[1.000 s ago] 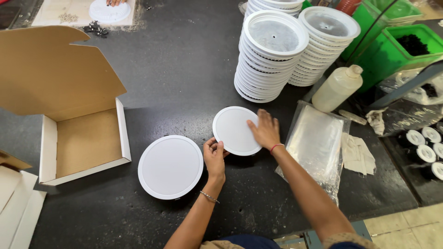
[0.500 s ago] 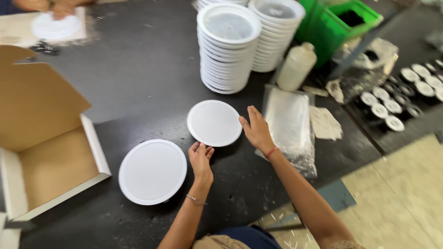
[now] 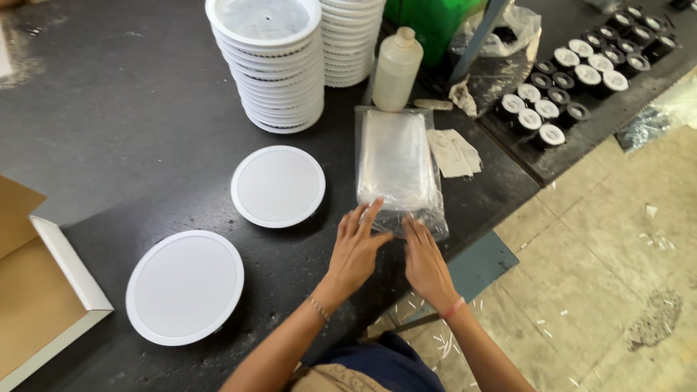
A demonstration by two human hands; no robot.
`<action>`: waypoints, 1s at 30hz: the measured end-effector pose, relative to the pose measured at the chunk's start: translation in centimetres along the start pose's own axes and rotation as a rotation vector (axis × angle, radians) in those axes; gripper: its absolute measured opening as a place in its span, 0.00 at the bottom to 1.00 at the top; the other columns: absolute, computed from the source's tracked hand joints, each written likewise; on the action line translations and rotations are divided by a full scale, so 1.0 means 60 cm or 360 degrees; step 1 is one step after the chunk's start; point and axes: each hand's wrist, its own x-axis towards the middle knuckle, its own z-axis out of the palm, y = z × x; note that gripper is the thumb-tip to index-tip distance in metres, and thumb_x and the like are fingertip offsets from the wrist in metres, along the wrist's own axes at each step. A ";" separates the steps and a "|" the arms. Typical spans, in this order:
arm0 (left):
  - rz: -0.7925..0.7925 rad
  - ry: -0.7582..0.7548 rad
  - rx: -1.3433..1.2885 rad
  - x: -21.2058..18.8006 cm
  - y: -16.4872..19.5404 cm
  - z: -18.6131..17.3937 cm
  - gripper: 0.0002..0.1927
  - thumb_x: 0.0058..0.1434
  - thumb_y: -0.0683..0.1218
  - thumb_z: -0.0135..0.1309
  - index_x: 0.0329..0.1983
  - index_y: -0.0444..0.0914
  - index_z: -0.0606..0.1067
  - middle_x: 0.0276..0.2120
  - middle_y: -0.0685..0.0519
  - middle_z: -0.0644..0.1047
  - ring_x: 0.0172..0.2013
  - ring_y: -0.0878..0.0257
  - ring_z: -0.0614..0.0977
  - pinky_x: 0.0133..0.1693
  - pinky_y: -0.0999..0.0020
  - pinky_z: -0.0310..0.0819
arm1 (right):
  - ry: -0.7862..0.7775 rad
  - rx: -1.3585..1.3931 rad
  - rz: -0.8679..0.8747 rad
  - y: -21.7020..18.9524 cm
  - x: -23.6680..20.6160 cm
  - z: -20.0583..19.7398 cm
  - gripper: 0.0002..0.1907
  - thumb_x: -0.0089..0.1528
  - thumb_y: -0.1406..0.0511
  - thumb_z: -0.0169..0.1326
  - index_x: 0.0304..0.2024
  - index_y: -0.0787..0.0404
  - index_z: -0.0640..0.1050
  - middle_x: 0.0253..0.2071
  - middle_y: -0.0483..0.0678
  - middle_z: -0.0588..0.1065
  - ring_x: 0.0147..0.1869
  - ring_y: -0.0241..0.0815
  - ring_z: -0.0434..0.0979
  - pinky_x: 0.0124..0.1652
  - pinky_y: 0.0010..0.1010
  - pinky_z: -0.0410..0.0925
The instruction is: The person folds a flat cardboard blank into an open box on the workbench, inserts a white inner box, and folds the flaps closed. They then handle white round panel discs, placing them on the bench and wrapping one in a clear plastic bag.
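Note:
Both my hands rest at the near end of a stack of clear plastic bags lying on the black table. My left hand has its fingers spread, fingertips touching the bags' near edge. My right hand lies flat beside it, fingers on the same edge. Neither hand grips anything. A smaller white round panel light sits left of the bags. A larger white round panel light lies nearer me, further left.
Two tall stacks of white round housings stand at the back beside a white plastic bottle. An open cardboard box is at the left edge. Several small black-and-white lamp parts and folded paper slips lie right.
Both hands left the small round light and moved right to the near end of the plastic bags. The view shifted right and closer.

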 end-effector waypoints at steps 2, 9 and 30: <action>0.0065 -0.0127 0.0171 0.024 0.009 0.013 0.30 0.56 0.37 0.49 0.63 0.44 0.66 0.74 0.46 0.57 0.72 0.45 0.59 0.68 0.47 0.50 | 0.0064 -0.0071 -0.0035 0.027 0.014 0.017 0.27 0.62 0.75 0.44 0.65 0.75 0.65 0.68 0.66 0.64 0.72 0.64 0.61 0.67 0.46 0.56; -0.0067 -0.0074 -0.0023 0.058 0.014 0.047 0.35 0.64 0.38 0.47 0.76 0.38 0.56 0.75 0.51 0.57 0.70 0.48 0.61 0.69 0.48 0.48 | -0.0091 -0.0093 0.0267 0.111 0.102 0.081 0.18 0.66 0.71 0.46 0.58 0.68 0.74 0.61 0.62 0.72 0.70 0.59 0.68 0.68 0.43 0.62; -0.0362 0.0035 0.0167 0.094 0.016 0.115 0.40 0.54 0.39 0.58 0.72 0.42 0.60 0.69 0.39 0.59 0.67 0.40 0.60 0.64 0.39 0.50 | 0.0053 0.0307 0.0039 0.190 0.159 0.159 0.09 0.63 0.68 0.48 0.42 0.65 0.78 0.43 0.61 0.77 0.49 0.64 0.75 0.48 0.52 0.67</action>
